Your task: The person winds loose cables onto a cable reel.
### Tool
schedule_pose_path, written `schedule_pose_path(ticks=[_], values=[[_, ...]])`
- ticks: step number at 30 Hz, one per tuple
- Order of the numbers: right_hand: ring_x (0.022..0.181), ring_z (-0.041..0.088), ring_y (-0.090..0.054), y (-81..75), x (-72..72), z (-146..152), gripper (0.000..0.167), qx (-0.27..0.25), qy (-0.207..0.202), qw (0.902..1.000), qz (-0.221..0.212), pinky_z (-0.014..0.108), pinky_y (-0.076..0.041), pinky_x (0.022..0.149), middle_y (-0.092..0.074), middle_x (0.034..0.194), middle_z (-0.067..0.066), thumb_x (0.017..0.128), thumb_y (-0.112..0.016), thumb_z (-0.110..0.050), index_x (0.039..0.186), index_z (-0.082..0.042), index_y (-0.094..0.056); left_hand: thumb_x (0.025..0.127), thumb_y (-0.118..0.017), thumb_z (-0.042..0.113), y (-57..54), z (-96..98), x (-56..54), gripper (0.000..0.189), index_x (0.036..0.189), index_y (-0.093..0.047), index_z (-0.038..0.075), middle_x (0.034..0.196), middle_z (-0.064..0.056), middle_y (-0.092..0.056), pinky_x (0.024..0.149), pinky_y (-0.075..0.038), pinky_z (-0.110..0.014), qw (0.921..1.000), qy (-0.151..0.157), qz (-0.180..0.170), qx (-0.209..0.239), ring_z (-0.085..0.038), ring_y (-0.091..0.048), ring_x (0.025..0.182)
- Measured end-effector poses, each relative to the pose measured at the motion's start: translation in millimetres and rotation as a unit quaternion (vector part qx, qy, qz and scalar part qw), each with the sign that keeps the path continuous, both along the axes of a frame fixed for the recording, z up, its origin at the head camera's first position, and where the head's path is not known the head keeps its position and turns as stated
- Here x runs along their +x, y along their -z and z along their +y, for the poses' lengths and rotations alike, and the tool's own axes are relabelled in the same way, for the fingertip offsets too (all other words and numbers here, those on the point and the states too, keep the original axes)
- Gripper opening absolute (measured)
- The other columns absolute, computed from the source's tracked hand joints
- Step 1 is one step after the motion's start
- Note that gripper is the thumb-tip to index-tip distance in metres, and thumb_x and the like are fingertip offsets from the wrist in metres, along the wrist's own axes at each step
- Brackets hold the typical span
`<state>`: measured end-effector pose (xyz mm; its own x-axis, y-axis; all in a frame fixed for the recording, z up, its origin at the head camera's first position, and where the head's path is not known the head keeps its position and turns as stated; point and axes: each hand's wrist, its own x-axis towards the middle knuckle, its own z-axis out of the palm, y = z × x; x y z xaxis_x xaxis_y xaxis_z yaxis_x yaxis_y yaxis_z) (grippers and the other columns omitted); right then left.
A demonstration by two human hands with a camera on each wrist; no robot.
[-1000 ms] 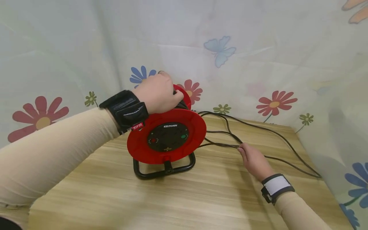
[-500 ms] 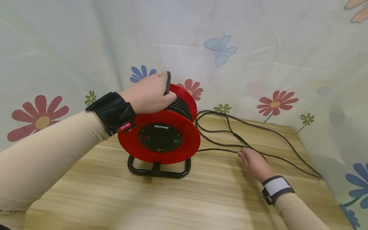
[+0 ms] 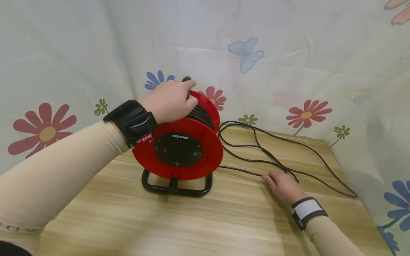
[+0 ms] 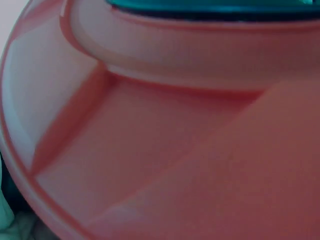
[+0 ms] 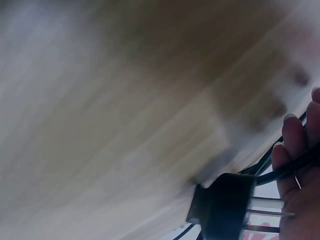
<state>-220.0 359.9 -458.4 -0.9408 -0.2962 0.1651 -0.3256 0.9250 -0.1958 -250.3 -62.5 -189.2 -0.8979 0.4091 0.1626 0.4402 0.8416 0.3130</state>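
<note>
A red cable reel (image 3: 150, 156) with a black socket face stands upright on a black tubular frame (image 3: 184, 192), left of the table's middle. My left hand (image 3: 168, 99) grips the black handle (image 3: 187, 80) at its top, the thumb toward the wound cable (image 3: 201, 114). The left wrist view shows only the reel's red disc (image 4: 150, 150) up close. Low over the table to the right, my right hand (image 3: 285, 186) holds the thin black cable (image 3: 240, 170) that runs from the reel. A black plug (image 5: 225, 207) with metal pins hangs by that palm in the right wrist view.
Loose loops of black cable (image 3: 315, 154) lie on the wooden table (image 3: 198, 227) behind my right hand, out to the table's right edge. A flower-printed sheet (image 3: 282, 53) closes off the back and right sides.
The reel and my left hand have shifted left, and the left index finger now stretches out over the handle. My right hand has dropped slightly with the cable, which runs lower from the reel.
</note>
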Motion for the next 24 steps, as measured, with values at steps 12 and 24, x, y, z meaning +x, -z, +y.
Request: schedule_pose_path(ticks=[12, 24], values=[[0.057, 0.017, -0.044, 2.5, -1.0, 3.3, 0.040, 0.032, 0.021, 0.9993, 0.005, 0.037, -0.037, 0.056, -0.045, 0.063, -0.002, 0.101, -0.046, -0.043, 0.076, -0.013, -0.054, 0.096, -0.038, 0.023, 3.8, -6.0, -5.9, 0.057, 0.151, -0.031, 0.008, 0.108, -0.012, -0.061, 0.072, -0.045, -0.038, 0.9995, -0.007, 0.020, 0.023, -0.027, -0.053, 0.092], [0.061, 0.015, -0.047, 1.0, -2.1, 6.7, 0.032, 0.029, 0.016, 0.9994, 0.007, 0.041, -0.039, 0.061, -0.050, 0.068, -0.003, 0.101, -0.050, -0.038, 0.083, -0.013, -0.058, 0.100, -0.037, 0.034, 4.7, -7.7, -0.9, 0.056, 0.152, -0.030, 0.013, 0.126, -0.012, -0.060, 0.089, -0.046, -0.047, 0.9995, -0.012, 0.029, 0.008, -0.030, -0.056, 0.108]])
